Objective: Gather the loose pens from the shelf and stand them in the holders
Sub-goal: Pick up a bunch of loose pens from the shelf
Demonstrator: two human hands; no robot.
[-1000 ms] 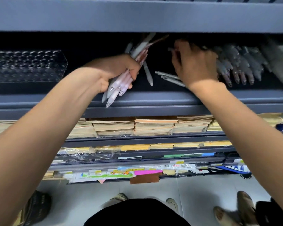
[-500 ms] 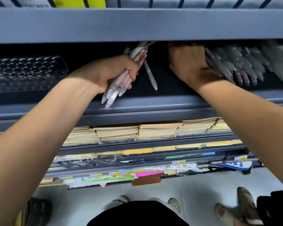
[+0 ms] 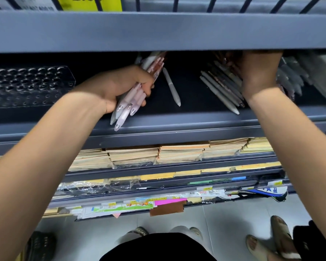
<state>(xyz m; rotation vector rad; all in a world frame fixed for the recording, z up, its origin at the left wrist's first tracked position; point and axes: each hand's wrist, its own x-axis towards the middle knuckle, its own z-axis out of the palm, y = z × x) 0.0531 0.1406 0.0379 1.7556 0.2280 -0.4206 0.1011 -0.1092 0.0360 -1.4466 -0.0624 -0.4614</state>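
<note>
Pen bundle (image 3: 129,102) clenched by left hand (image 3: 119,87) fingers, centre frame; overfull, slippage risked. Right hand (image 3: 256,74) fingers hidden upper right, grip undeterminable; loose pens (image 3: 220,89) beside could be swept off shelf (image 3: 196,126).

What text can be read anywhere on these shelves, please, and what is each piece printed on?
"No.4734", faintly: white label low down.
Yellow sign up top: digits cut off by the frame, perhaps "2.0".
Print on the held pens: too blurred to read.
Small yellow price tags: too small to read.
</note>
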